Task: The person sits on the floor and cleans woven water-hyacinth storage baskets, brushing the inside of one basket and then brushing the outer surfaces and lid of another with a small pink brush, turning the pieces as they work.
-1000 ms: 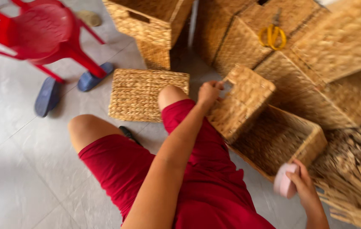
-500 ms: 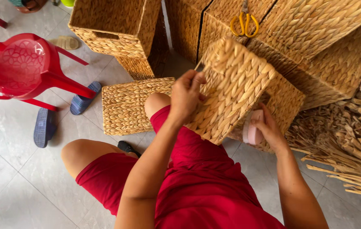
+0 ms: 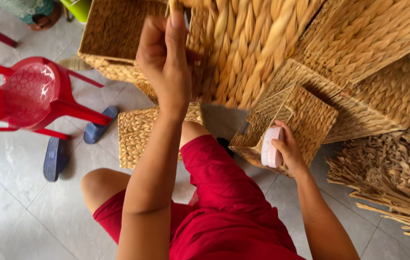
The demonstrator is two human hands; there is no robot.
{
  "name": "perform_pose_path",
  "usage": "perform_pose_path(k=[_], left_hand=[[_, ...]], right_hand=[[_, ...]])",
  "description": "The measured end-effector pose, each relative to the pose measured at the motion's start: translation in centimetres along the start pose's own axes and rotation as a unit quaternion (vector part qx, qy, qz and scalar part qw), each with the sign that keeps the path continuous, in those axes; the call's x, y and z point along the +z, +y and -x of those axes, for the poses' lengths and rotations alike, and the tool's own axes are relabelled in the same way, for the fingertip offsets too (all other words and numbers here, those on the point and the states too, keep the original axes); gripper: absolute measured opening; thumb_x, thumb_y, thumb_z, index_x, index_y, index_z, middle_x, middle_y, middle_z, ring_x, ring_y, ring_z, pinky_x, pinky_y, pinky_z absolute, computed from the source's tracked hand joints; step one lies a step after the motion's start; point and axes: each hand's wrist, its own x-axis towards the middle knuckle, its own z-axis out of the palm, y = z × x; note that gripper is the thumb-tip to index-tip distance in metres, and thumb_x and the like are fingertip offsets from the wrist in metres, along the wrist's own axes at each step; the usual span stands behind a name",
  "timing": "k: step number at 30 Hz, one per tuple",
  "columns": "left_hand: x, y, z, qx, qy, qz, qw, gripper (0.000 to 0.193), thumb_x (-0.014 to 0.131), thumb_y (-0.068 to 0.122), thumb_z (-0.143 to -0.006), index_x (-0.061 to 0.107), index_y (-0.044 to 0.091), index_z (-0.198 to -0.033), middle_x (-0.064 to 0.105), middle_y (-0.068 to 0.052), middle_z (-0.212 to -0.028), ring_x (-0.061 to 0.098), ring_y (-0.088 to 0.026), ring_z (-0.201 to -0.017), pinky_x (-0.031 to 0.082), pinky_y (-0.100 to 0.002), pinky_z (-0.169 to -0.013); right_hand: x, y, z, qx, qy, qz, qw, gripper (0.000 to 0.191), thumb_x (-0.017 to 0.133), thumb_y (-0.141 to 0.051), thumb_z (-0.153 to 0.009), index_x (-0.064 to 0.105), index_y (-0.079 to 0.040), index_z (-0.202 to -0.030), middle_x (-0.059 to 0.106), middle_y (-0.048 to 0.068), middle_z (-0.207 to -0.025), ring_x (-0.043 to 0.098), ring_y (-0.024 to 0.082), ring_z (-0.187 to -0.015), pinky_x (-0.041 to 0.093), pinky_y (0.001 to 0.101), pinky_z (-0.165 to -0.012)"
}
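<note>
Basket lifted for brushing

The left hand (image 3: 164, 62) grips the woven basket (image 3: 243, 48) by its rim, raised close to the camera above the floor (image 3: 17, 212), its side exposed; the right hand (image 3: 287, 149) is closed round a pink brush (image 3: 268, 147), low beside another basket (image 3: 301, 115).

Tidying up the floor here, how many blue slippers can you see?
2: one blue slipper lies by the red chair's leg, the other slipper just below it. More may be hidden.
</note>
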Motion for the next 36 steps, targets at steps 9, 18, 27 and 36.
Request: perform_pose_path(k=[9,18,27,36], left_hand=[[4.8,-20.8,-3.6,-0.161,-0.083,-0.307,0.934,0.033,0.041,0.04,-0.106,0.058,0.012,-0.101,0.066,0.004,-0.074,0.063,-0.007,-0.053,0.053,-0.031,-0.051],[0.9,-21.5,-1.5,-0.08,-0.124,-0.408,0.901,0.033,0.048,0.034,-0.109,0.067,0.012,-0.124,0.064,-0.013,-0.085,0.064,-0.025,-0.071,0.054,-0.045,-0.059],[1.0,-19.3,18.2,-0.395,-0.335,-0.371,0.771,0.061,0.049,0.057,-0.1,0.061,0.013,-0.139,0.069,-0.024,-0.123,0.065,-0.042,-0.116,0.053,-0.047,-0.097],[3.0,-14.9,25.0,-0.375,-0.364,-0.366,0.77,0.067,0.038,0.062,-0.102,0.076,0.007,-0.101,0.074,-0.023,-0.092,0.072,-0.042,-0.088,0.055,-0.053,-0.083]], right_hand=[[-1.2,1.3,0.4,-0.038,-0.004,-0.006,0.999,0.076,0.066,-0.037,-0.085,0.043,-0.006,-0.15,0.055,0.011,-0.139,0.052,0.022,-0.127,0.039,0.0334,-0.11],[-0.2,0.3,-0.1,-0.007,0.007,-0.005,1.0,0.082,0.066,-0.044,-0.081,0.042,-0.008,-0.151,0.052,0.014,-0.145,0.049,0.026,-0.134,0.038,0.0386,-0.111],[0.8,-0.7,0.0,-0.022,0.018,-0.025,0.999,0.09,0.066,-0.048,-0.081,0.037,-0.005,-0.155,0.049,0.014,-0.149,0.047,0.027,-0.138,0.037,0.0392,-0.114],[2.8,-0.8,3.9,-0.103,0.083,-0.128,0.983,0.083,0.063,-0.03,-0.087,0.03,-0.005,-0.159,0.047,0.012,-0.148,0.048,0.022,-0.133,0.039,0.036,-0.114]])
